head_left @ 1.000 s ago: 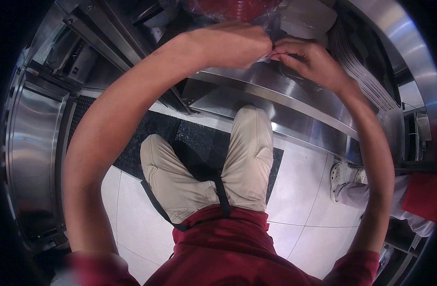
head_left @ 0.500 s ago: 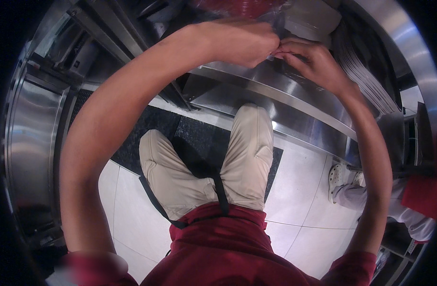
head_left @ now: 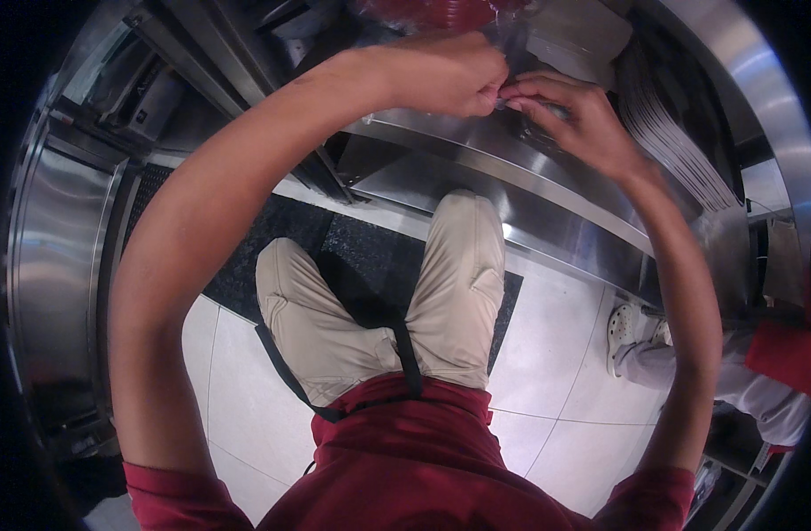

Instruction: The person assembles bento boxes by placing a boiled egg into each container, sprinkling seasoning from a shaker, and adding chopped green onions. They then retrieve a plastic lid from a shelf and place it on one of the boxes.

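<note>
My left hand [head_left: 458, 75] is closed in a fist above the steel counter edge, with the knuckles facing up. Clear plastic [head_left: 513, 34], a bag or film, rises beside that fist, and a thin bit of it shows between my two hands. Thumb and forefinger of my right hand [head_left: 582, 119] pinch at this bit, right against the left fist. Past my left hand, at the top edge, sits a round red thing [head_left: 445, 12] with clear plastic around it. Whether the plastic at my hands belongs to it is hidden.
A stack of thin white-edged sheets or trays [head_left: 671, 133] stands right of my right hand. The steel counter [head_left: 547, 173] runs below my hands. Steel equipment [head_left: 60, 239] is at left. Another person's leg and light clog [head_left: 622, 341] are at right, on the tiled floor.
Both hands have shifted slightly left together, still touching. My left fist has turned a little, and more of the clear plastic shows beside it.
</note>
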Demonstrator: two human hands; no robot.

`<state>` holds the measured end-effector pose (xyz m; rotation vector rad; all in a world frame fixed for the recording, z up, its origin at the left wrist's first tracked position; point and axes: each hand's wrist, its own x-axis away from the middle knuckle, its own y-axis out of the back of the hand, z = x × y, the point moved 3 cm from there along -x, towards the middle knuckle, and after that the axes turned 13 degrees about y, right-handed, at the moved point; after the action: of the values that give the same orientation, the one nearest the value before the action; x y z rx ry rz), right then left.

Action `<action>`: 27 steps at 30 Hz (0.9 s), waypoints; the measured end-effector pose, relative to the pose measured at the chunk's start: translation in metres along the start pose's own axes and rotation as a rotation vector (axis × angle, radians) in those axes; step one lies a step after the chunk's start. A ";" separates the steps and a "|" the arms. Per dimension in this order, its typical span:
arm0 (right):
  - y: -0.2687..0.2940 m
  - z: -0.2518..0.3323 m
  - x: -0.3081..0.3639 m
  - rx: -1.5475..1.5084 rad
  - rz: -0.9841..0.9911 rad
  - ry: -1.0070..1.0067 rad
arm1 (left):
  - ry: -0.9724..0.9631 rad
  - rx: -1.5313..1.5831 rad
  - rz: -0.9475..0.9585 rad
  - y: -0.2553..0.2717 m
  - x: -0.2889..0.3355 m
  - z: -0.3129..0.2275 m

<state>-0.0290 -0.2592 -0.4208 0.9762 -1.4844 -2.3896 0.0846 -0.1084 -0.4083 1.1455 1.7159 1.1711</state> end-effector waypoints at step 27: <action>0.002 0.002 -0.002 -0.052 -0.003 -0.032 | -0.163 -0.056 0.035 0.002 0.000 -0.002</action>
<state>-0.0294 -0.2575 -0.4177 0.9333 -1.4245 -2.4443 0.0832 -0.1083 -0.4057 1.2071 1.5362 1.1085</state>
